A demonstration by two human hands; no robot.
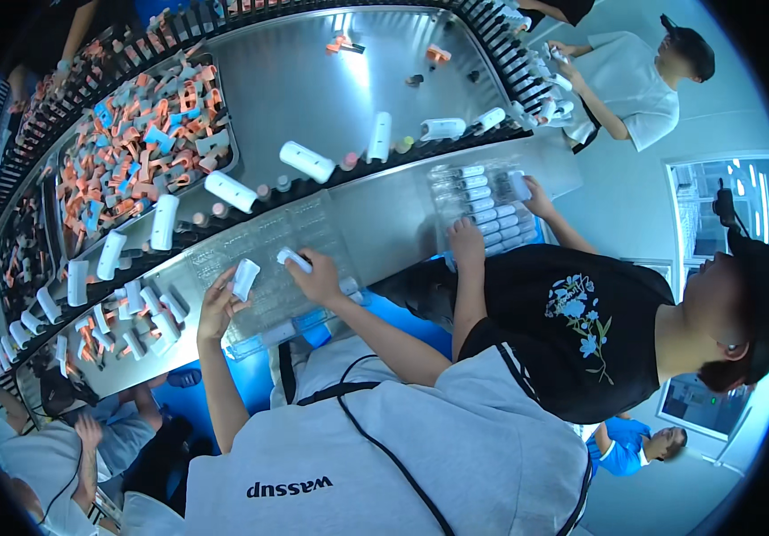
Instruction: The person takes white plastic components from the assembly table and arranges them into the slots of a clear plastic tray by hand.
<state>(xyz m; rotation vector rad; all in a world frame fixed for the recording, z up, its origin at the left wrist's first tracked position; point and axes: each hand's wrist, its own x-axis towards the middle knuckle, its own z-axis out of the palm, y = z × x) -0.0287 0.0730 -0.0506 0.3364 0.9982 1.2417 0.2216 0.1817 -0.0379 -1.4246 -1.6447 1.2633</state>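
The counter (376,234) between 2 clear trays (297,230) offers passage, with white casings (307,162) on the conveyor (471,143) obstructing beyond.

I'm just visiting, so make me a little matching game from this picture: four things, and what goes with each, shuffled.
1. Left hand
2. Bin
3. Right-hand tray
4. Black shirt

A. Heaped with orange, grey and blue clips
B. Printed with blue flowers
C. Holding white rows
D. Gripping one white piece

Pairs: 1-D, 2-A, 3-C, 4-B

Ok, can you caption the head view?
Left hand and right hand each hold a white casing by a clear tray.
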